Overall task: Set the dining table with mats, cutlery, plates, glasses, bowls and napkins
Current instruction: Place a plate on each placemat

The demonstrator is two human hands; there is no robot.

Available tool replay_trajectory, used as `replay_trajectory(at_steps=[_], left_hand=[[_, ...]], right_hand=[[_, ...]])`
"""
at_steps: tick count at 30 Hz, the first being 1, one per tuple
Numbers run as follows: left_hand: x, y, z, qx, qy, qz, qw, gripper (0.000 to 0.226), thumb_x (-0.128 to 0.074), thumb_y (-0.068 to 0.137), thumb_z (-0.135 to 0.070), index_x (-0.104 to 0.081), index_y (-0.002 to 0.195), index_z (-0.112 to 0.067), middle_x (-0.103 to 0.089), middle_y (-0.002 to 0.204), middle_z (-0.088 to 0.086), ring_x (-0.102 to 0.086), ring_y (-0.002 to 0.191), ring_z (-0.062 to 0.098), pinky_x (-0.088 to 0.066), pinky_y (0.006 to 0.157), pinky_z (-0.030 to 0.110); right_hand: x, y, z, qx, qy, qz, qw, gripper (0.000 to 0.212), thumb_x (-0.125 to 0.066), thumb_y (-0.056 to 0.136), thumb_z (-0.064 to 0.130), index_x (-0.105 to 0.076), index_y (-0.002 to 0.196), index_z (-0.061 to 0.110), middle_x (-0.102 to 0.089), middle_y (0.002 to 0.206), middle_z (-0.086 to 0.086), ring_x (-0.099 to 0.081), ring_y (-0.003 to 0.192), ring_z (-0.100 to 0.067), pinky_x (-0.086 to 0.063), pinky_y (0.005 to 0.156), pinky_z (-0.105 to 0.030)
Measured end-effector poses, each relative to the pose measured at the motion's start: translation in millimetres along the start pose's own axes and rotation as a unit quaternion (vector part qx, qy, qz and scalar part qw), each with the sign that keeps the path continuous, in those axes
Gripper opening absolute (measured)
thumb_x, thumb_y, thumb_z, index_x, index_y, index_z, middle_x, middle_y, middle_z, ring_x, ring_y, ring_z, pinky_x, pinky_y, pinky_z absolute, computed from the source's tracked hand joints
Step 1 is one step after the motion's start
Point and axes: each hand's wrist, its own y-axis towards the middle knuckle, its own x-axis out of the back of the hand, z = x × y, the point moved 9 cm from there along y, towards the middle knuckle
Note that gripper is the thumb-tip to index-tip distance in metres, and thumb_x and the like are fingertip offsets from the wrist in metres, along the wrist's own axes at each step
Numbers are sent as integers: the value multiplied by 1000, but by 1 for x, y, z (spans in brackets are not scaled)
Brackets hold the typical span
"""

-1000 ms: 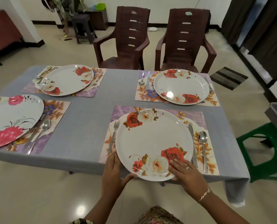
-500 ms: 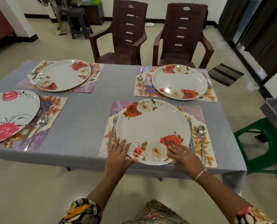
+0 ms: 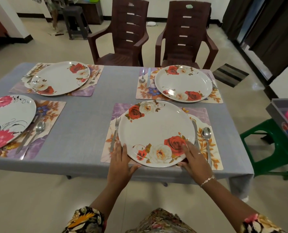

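Observation:
A white plate with red and cream roses [image 3: 156,130] lies on the near floral mat [image 3: 200,115]. My left hand [image 3: 120,163] lies flat with straight fingers against the plate's near-left rim. My right hand [image 3: 193,158] rests with spread fingers on the plate's near-right rim, over the red rose. A fork [image 3: 115,133] sits left of the plate. A knife [image 3: 195,132] and a spoon [image 3: 207,140] sit on its right.
Three other mats carry plates and cutlery: far right [image 3: 183,83], far left [image 3: 58,78], and left with pink flowers [image 3: 7,118]. Two brown chairs [image 3: 123,32] stand behind the grey-clothed table [image 3: 82,118]. A green stool [image 3: 274,148] holds a grey tray [image 3: 278,111] at right.
The plate slid away from the table edge onto the middle of the mat. Both hands followed it and flattened at its near rim.

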Motion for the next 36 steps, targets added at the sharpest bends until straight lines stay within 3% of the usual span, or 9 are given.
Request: replay_trajectory(at_steps=[4,8,11,15,21,25,30,33,36], left_hand=[[-4,-10,-2,1,10,11,1000,96,-18,83,-75,-40,132,5,-54,131,24,-53,119,40,-42,95,47],[-8,-11,-3,-23,13,-8,1000,98,-62,68,-65,-44,132,7,-51,134,22,-50,124,39,-37,100,46],[-10,-15,-1,-5,10,13,1000,95,-52,73,-70,-46,133,4,-51,135,21,-49,125,38,-32,101,44],[-5,-20,0,21,8,22,999,93,-19,85,-73,-46,132,2,-53,133,21,-52,122,37,-33,99,43],[-6,-29,2,43,6,27,999,95,-17,85,-73,-45,133,4,-53,133,21,-52,122,37,-31,98,43],[-1,-26,-7,39,-39,-15,998,88,-55,78,-61,-40,138,3,-45,140,20,-41,131,38,-28,105,46],[-3,-21,-9,55,-30,7,998,93,-40,75,-71,-51,128,5,-57,128,21,-54,120,38,-47,94,50],[3,-20,-7,62,-23,-13,998,101,-19,80,-79,-57,121,5,-63,120,20,-61,110,37,-54,85,48],[4,-20,-8,62,-23,4,998,100,-18,80,-78,-58,119,5,-64,117,21,-64,105,37,-57,78,47]], right_hand=[[-4,-30,-5,-93,38,-18,995,74,-76,72,29,-44,130,-5,-52,130,-25,-62,105,-38,-55,74,-39],[-16,-40,1,-75,-11,35,996,86,-85,57,34,-42,121,-4,-62,116,-26,-65,100,-37,-54,75,-41],[-9,-38,3,-45,-39,12,998,51,-45,89,37,-58,112,-7,-66,107,-24,-67,96,-35,-55,75,-42],[-19,-44,-4,-37,-49,61,996,80,0,99,39,-67,105,-5,-67,106,-22,-67,97,-34,-55,76,-41],[-13,-46,2,-44,-99,92,990,83,0,99,40,-70,100,-3,-70,100,-20,-69,90,-32,-57,66,-39],[-6,-39,2,-63,-99,62,991,81,-2,98,44,-72,98,1,-72,97,-15,-71,86,-28,-57,60,-34],[-8,-28,-1,-109,-91,93,986,42,-76,69,38,-74,90,1,-73,87,-14,-72,74,-26,-56,53,-33],[-12,-27,-6,-141,-80,116,980,48,-80,61,44,-74,84,2,-73,83,-15,-71,68,-26,-55,47,-33],[-15,-28,-2,-151,-72,176,970,58,-53,81,54,-71,99,3,-70,102,-16,-71,82,-28,-59,57,-35]])
